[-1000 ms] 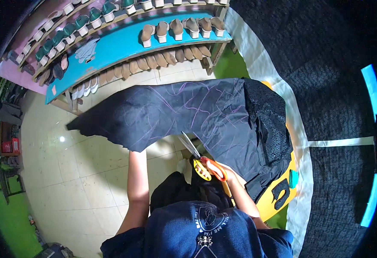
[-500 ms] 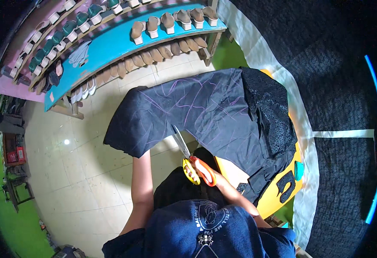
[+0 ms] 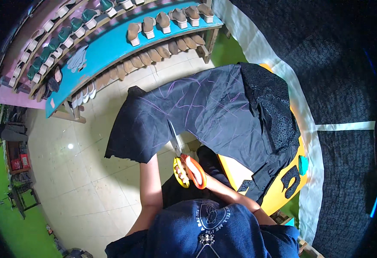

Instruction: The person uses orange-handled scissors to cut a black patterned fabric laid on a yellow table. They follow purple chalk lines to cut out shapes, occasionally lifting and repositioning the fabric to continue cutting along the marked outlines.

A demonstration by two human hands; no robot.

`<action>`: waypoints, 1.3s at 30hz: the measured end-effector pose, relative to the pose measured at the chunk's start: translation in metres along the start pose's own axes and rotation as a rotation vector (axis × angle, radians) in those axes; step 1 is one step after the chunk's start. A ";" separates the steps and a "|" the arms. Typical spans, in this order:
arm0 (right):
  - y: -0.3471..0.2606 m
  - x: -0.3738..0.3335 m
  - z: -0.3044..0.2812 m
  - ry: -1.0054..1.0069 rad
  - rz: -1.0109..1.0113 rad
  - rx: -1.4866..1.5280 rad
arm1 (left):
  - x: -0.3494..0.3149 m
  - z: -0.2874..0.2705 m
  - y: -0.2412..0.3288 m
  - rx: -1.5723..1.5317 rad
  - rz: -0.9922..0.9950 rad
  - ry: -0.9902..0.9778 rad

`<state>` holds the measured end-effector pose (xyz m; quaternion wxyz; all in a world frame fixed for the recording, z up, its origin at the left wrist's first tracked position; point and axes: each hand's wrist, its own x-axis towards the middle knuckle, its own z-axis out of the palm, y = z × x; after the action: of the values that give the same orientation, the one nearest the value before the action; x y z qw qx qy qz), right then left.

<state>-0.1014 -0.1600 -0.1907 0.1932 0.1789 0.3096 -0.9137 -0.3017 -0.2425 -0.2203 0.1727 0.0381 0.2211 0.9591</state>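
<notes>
A large black cloth with purple chalk lines hangs from the table toward the left, with patterned black fabric bunched at its right end. My right hand grips scissors with yellow and orange-red handles, fingers through the loops. The blades point away from me at the cloth's curved near edge, their tips against the dark cloth. Whether the blades are fully closed is hard to see. My left forearm reaches up beneath the cloth's left part, which covers the hand and its fingers.
A yellow table on the right holds dark cut-out pieces and a small teal item. Across the tiled floor stands a blue bench with several shoes. White-edged dark patterned material lies farther right.
The scissors and my right hand have moved a little left along the cloth's near edge. My left forearm has shifted right, and the cloth's left part has folded and narrowed slightly.
</notes>
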 end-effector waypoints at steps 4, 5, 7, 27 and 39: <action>0.017 0.005 -0.009 -0.019 0.044 0.104 | -0.004 0.007 0.001 -0.006 0.004 0.004; 0.018 0.005 -0.008 -0.015 0.043 0.131 | -0.006 0.008 0.001 -0.007 0.005 0.006; 0.021 0.004 -0.004 -0.007 0.042 0.184 | -0.009 0.009 0.002 -0.012 0.008 0.012; 0.019 -0.011 0.009 0.227 0.114 0.400 | -0.031 0.037 0.016 -0.027 0.033 0.063; 0.009 -0.011 0.009 0.323 0.175 0.102 | -0.064 0.051 0.078 0.221 0.036 0.316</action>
<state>-0.0900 -0.1696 -0.1830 0.2103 0.3590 0.2732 -0.8673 -0.2586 -0.3095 -0.1401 0.1133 -0.0902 0.3485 0.9261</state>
